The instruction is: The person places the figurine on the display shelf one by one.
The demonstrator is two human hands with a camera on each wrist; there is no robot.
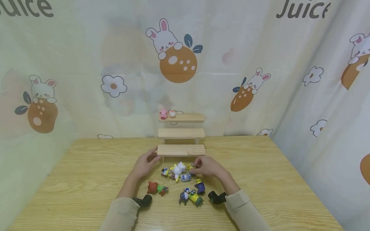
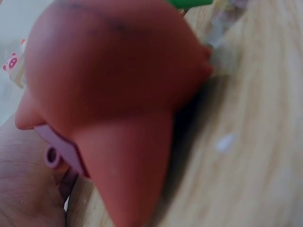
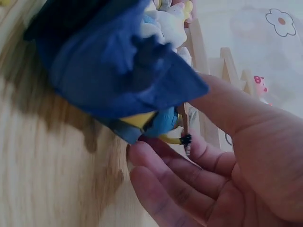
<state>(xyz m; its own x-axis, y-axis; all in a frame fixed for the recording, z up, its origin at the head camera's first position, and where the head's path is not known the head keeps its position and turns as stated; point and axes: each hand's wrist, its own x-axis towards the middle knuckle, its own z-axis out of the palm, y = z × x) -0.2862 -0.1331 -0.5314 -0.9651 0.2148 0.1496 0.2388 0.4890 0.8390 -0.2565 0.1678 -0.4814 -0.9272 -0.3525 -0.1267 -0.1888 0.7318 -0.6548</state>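
My right hand (image 1: 206, 166) pinches a small yellow-and-blue minion figure (image 1: 190, 167) just in front of the lowest shelf. The right wrist view shows the minion's yellow arm and black glove (image 3: 185, 139) by the fingers; a blue-caped figure (image 3: 109, 71) close to the camera hides much of it. At the left end of the lowest wooden shelf (image 1: 180, 149), my left hand (image 1: 144, 164) rests with loosely bent fingers. A white figure with yellow tips (image 1: 179, 169) lies between the hands. The left wrist view is mostly filled by a red-headed figure (image 2: 109, 71).
On the top shelf (image 1: 188, 118) stand a pink pig (image 1: 163, 114) and a white figure (image 1: 172, 113). Nearer me lie the red-headed figure (image 1: 153, 187), a purple-blue minion (image 1: 199, 186) and a green-and-yellow minion (image 1: 195, 198). Black wrist mounts (image 1: 216, 197) stick out beside both sleeves.
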